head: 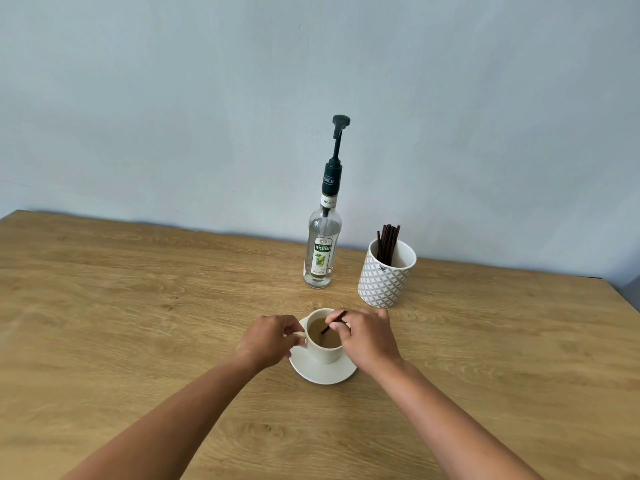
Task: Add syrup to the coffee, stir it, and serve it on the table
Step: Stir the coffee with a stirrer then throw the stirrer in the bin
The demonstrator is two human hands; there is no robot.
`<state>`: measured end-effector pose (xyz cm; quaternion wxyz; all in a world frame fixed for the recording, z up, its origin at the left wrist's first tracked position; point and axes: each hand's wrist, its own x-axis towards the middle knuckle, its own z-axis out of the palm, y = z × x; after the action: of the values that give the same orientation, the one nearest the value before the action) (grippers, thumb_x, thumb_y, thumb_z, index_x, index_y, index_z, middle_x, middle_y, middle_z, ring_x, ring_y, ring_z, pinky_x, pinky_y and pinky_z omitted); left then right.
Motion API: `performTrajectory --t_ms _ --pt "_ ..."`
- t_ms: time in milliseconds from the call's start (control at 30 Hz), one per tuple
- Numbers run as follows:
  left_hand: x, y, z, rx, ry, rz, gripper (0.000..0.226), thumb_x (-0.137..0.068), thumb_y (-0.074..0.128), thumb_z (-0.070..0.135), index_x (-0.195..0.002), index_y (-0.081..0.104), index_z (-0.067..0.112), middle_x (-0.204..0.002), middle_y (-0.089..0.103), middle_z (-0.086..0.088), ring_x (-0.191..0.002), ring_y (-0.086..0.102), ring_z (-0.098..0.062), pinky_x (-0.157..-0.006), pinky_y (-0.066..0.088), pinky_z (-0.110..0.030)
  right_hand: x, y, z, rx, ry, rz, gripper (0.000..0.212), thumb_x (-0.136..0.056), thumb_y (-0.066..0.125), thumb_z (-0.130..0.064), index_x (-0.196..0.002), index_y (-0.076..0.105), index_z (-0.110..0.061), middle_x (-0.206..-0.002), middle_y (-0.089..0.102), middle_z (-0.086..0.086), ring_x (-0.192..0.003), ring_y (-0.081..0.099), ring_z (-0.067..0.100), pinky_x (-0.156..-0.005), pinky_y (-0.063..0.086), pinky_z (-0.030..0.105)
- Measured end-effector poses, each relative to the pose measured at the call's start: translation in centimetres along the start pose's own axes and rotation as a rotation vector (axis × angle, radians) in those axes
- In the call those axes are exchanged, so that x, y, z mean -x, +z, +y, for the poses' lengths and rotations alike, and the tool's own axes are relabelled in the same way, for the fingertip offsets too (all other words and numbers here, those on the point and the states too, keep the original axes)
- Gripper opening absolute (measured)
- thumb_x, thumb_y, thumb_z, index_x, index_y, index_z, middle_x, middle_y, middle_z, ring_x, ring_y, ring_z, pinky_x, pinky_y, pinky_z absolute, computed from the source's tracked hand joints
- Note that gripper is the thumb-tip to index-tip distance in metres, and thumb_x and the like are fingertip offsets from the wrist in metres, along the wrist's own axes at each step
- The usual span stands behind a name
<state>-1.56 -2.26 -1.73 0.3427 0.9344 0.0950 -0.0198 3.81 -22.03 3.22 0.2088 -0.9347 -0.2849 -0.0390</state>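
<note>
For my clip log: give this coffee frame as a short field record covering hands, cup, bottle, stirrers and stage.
left hand: grip on the cup handle
right hand: pinches a dark stir stick, lower end in the coffee
coffee cup: white, upright on a white saucer
syrup bottle: pump-top, upright behind the cup, untouched
stirrer holder: patterned, right of the bottle, holds more sticks
surface: wooden table
stage: stirring

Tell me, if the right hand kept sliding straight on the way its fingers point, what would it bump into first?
Probably the left hand, which holds the cup's handle. The right hand points leftward across the cup, pinching the stirrer in the coffee. Depth is hard to judge here.
</note>
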Motion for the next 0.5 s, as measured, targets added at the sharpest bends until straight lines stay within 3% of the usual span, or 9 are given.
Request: performTrajectory --t_ms 200,300,500 --pt "0.05 -0.04 0.12 -0.003 -0.008 -0.016 0.012 -0.085 0.075 0.036 -0.079 0.065 0.038 -0.084 0.072 0.012 -0.057 0.072 -0.002 -0.073 0.057 -0.031 0.3 -0.86 0.7 0.072 -0.014 0.041 0.011 -0.094 0.057 -0.027 -0.094 0.066 -0.033 -0.088 0.073 -0.015 -0.087 0.061 0.01 -0.075 0.02 0.032" --pt "0.04 -0.05 0.14 -0.008 -0.008 -0.017 0.014 -0.085 0.075 0.036 -0.077 0.063 0.039 -0.083 0.072 0.013 -0.056 0.072 -0.002 -0.072 0.057 -0.031 0.33 -0.72 0.61 -0.024 0.009 0.003 0.01 -0.093 0.057 -0.027 -0.093 0.065 -0.034 -0.087 0.072 -0.016 -0.084 0.061 0.008 -0.086 0.028 0.033" --pt "-0.01 -0.06 0.06 0.0 -0.022 -0.016 0.02 -0.084 0.075 0.036 -0.071 0.061 0.043 -0.08 0.071 0.017 -0.053 0.07 0.001 -0.068 0.055 -0.026 0.15 0.02 0.28 -0.13 0.042 -0.03 0.016 -0.094 0.057 -0.03 -0.094 0.072 -0.036 -0.098 0.073 -0.025 -0.084 0.064 -0.002 -0.093 0.025 0.031"
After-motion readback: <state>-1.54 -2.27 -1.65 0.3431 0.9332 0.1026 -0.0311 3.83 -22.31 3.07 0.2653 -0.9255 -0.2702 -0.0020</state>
